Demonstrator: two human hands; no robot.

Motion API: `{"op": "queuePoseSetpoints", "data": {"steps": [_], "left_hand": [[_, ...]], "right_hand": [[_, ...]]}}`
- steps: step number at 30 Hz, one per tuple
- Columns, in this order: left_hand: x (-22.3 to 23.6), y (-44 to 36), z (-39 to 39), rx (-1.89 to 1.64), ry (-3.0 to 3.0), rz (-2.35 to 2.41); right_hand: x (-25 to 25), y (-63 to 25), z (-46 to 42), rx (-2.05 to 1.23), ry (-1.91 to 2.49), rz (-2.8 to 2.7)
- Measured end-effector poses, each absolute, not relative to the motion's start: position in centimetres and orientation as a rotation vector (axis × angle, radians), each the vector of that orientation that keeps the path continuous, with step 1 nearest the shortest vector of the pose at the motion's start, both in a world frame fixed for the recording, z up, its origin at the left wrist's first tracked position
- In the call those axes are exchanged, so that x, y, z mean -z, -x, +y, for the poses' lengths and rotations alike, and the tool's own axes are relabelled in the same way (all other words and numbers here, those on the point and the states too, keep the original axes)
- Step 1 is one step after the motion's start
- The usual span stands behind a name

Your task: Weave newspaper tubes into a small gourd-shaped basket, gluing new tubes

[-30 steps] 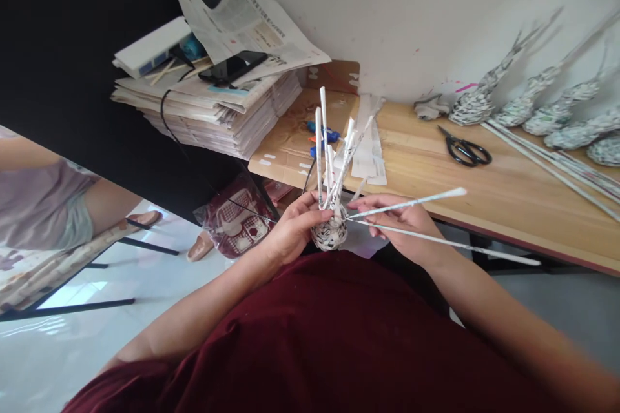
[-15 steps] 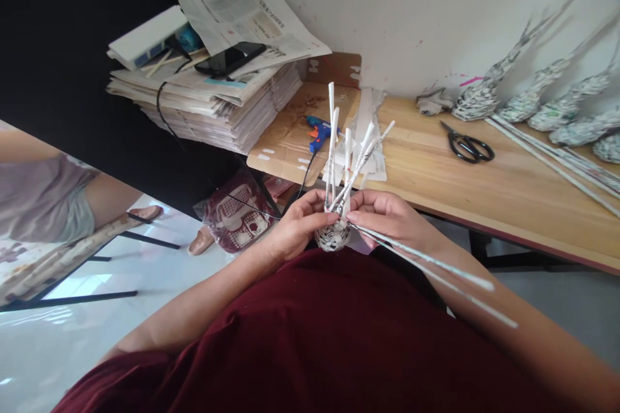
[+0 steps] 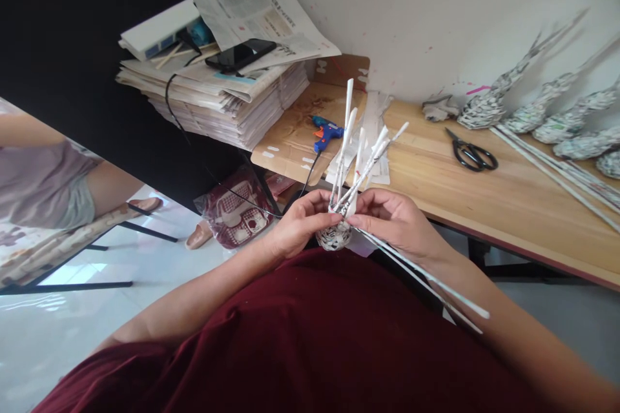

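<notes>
A small round woven newspaper piece (image 3: 334, 238) sits between my hands close to my body, with several rolled paper tubes (image 3: 347, 142) standing up out of it. My left hand (image 3: 306, 221) is closed on its left side, thumb pressed along the upper edge of the weave. On the other side my right hand (image 3: 387, 216) pinches the base of the paper tubes with thumb and fingers. Two loose tube ends (image 3: 436, 284) stick out below the right hand and lie over the right forearm. The fingertips behind the piece are partly hidden.
On the wooden table (image 3: 436, 187) lie black scissors (image 3: 469, 151), more paper tubes (image 3: 547, 168) and several woven newspaper pieces (image 3: 484, 106). A blue glue gun (image 3: 327, 134) rests on cardboard beside a newspaper stack (image 3: 232, 113) topped by a phone (image 3: 241, 55). Another person (image 3: 48, 174) sits at left.
The view has shifted slightly, so the table things appear a little to the right. The upright tubes lean further right, and the two loose ends have swung closer together. Both hands keep their hold.
</notes>
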State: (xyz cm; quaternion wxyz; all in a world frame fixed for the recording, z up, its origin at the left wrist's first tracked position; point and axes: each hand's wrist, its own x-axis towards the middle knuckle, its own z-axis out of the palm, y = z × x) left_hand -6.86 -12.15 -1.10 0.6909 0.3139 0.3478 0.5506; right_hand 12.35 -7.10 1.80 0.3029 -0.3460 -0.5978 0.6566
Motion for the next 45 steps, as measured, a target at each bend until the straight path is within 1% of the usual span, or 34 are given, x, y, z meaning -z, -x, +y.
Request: {"op": "queuePoseSetpoints", "data": {"steps": [3,10,17,22,27,33,39,45], "left_hand": [[1.2,6.8,-12.1,-1.257,-0.700,0.767],[1.5,6.8,-12.1,-1.254,-0.732,0.761],[1.5,6.8,-12.2,-1.269,-0.747,0.753],[1.3,6.8,-12.1,-1.267,-0.726,0.765],[1.4,6.8,-12.2,-1.240,-0.739,0.777],[1.4,6.9,-12.3,-1.209,-0.682,0.790],[1.4,7.1,-12.2,-1.184,-0.510,0.835],[1.6,7.4,-11.8,-1.188,-0.424,0.841]], "right_hand": [[-1.9,-12.1,-7.4,-1.752,0.875,-1.498],[-2.4,-12.2,-7.5,-1.912,0.903,-1.402],[-2.3,-11.9,-7.9,-1.739,0.776,-1.428],[-1.8,-12.1,-7.7,-1.736,0.654,-1.431],[-2.0,-12.5,-7.6,-1.727,0.687,-1.553],[-2.2,-12.2,-6.9,-1.576,0.763,-1.521],[-1.6,-12.2,-6.4,-1.270,0.887,-1.693],[-0.5,-13.2,-7.7,-1.136,0.809,-1.932]]}}
